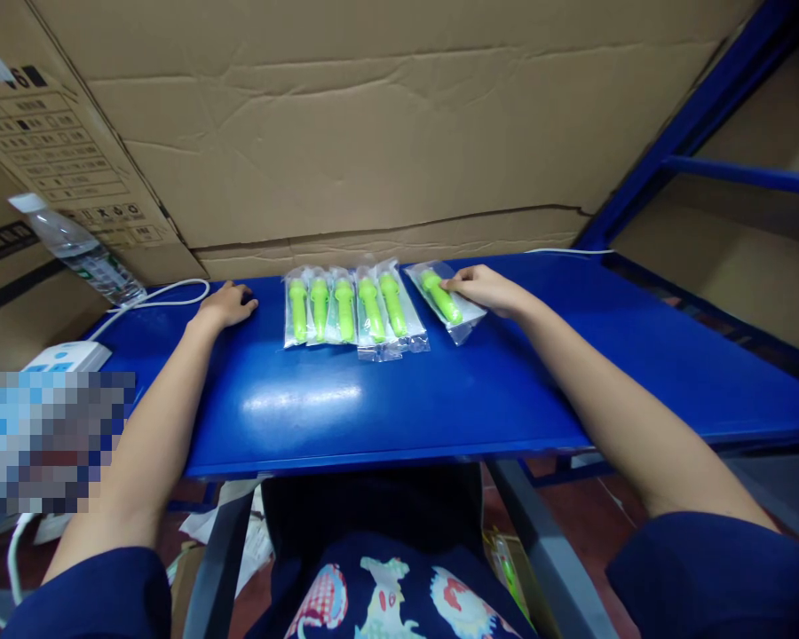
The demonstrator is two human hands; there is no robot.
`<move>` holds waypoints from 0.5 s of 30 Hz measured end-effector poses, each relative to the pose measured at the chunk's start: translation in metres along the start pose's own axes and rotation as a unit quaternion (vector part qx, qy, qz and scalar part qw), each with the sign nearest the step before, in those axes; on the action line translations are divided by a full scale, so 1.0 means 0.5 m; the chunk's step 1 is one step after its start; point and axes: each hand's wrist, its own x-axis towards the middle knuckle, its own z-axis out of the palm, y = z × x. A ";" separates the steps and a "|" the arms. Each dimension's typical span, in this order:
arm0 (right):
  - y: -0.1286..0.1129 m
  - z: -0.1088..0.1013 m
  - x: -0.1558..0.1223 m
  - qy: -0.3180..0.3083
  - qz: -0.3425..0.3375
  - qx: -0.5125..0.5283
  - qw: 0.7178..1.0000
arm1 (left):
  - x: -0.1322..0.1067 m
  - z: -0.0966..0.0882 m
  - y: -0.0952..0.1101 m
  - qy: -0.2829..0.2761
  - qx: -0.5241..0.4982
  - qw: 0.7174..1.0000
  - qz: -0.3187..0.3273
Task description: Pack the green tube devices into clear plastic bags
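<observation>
Pinched in my right hand (486,288) is the edge of a clear plastic packet (464,330) with a bright green, stick-shaped item (443,300) inside. This packet lies tilted on the blue table. To its left, several similar packets (344,311) form a row, some overlapping, each with a green item of the same shape; what kind of item it is, I cannot make out. My left hand (225,306) rests on the table left of the row, fingers apart and holding nothing.
The blue table (386,413) backs onto a cardboard wall (399,142). At the left, a plastic bottle (83,253) leans by a white cable (179,288) and a power strip (73,355). A blue metal frame (679,133) rises at the right.
</observation>
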 end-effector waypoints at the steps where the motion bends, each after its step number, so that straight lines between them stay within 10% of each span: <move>1: 0.003 -0.003 0.002 -0.003 0.018 0.026 0.999 | 0.000 0.000 0.001 0.000 -0.001 1.000 0.000; 15: -0.006 0.030 -0.017 0.007 0.026 0.067 0.997 | 0.001 0.002 0.000 0.005 0.003 1.000 -0.004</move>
